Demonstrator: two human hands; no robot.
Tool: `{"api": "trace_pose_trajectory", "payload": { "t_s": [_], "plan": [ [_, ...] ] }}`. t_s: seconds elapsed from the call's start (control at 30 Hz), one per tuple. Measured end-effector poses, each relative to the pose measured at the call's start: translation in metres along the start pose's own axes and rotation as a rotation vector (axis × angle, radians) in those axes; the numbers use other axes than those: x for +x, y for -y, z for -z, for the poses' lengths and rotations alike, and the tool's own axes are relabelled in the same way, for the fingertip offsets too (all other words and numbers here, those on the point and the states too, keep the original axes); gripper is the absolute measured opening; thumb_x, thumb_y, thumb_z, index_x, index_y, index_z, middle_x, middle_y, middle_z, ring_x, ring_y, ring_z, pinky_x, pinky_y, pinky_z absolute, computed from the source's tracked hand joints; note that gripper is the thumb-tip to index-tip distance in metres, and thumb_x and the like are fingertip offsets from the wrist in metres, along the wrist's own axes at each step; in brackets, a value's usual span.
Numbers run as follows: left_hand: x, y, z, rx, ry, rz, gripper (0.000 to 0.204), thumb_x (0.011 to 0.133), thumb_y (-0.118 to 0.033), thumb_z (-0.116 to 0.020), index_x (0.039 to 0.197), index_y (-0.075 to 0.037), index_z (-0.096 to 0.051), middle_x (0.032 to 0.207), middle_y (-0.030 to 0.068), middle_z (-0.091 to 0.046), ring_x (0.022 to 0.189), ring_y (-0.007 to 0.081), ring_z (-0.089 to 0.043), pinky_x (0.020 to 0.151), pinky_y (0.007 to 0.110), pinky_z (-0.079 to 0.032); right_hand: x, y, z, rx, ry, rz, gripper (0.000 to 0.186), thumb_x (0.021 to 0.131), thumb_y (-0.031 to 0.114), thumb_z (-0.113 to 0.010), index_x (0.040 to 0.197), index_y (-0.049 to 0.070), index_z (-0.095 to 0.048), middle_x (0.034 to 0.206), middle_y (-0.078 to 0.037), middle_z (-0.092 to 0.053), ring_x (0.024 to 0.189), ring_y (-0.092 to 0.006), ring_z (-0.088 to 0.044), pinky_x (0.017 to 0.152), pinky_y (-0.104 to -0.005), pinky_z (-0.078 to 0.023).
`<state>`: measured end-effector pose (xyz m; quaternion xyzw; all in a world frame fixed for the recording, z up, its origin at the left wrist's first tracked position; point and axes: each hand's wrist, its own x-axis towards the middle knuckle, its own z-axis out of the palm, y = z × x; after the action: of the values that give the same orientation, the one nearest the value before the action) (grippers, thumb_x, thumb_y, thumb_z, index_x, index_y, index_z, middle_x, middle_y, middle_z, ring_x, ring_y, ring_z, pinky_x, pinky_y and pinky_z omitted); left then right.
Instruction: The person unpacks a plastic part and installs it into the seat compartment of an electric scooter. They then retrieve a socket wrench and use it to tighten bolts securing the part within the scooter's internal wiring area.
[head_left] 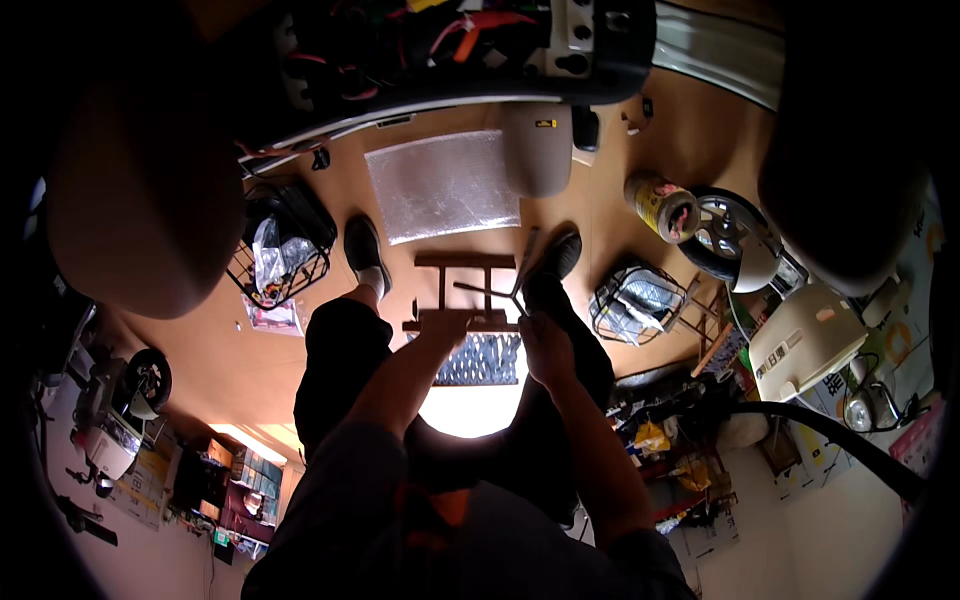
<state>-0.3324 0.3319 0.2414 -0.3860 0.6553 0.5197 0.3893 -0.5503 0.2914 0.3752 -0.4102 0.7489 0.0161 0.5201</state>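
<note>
Between my knees a small wooden stool (466, 262) with a dark patterned seat (478, 360) lies tipped, its legs and crossbars toward my feet. My left hand (442, 330) is closed over the left part of its wooden bar. Beside the bar's right end, my right hand (546, 348) is closed around one arm of a dark Y-shaped wrench (516, 294). The wrench's other two arms spread out, one across the stool's legs and one toward my right shoe (565, 252). The fingertips of both hands are partly hidden.
Ahead lie a clear plastic sheet (440, 190) and a grey panel (536, 150), below an opened vehicle body (470, 60) with exposed wires. Wire baskets stand left (285, 245) and right (638, 300). A tin can (664, 208) sits beside a wheel (725, 235).
</note>
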Motion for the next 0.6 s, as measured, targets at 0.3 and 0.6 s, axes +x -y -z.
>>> {"api": "trace_pose_trajectory", "payload": {
  "t_s": [0.3,0.6],
  "plan": [
    [-0.104,0.023,0.150,-0.191,-0.087,-0.436,0.037,0.104,-0.045,-0.057,0.115,-0.012,-0.071,0.085,0.0137,-0.073,0.086,0.0384,-0.071,0.080,0.051,-0.056,0.067,0.002,-0.003,-0.462,0.258,0.310,0.042,0.099,0.051,-0.062,0.093,0.011,-0.073,0.083,-0.017,-0.073,0.084,-0.0415,-0.071,0.075,-0.0515,-0.056],
    [-0.007,0.087,0.221,0.086,-0.118,-0.247,0.041,0.100,-0.040,-0.058,0.116,-0.006,-0.073,0.111,0.0214,-0.074,0.106,0.0404,-0.069,0.094,0.049,-0.053,0.154,0.029,0.047,-0.809,0.246,0.500,0.044,0.097,0.056,-0.062,0.104,0.015,-0.077,0.097,-0.013,-0.076,0.095,-0.0386,-0.072,0.085,-0.0509,-0.057]
  ]
}}
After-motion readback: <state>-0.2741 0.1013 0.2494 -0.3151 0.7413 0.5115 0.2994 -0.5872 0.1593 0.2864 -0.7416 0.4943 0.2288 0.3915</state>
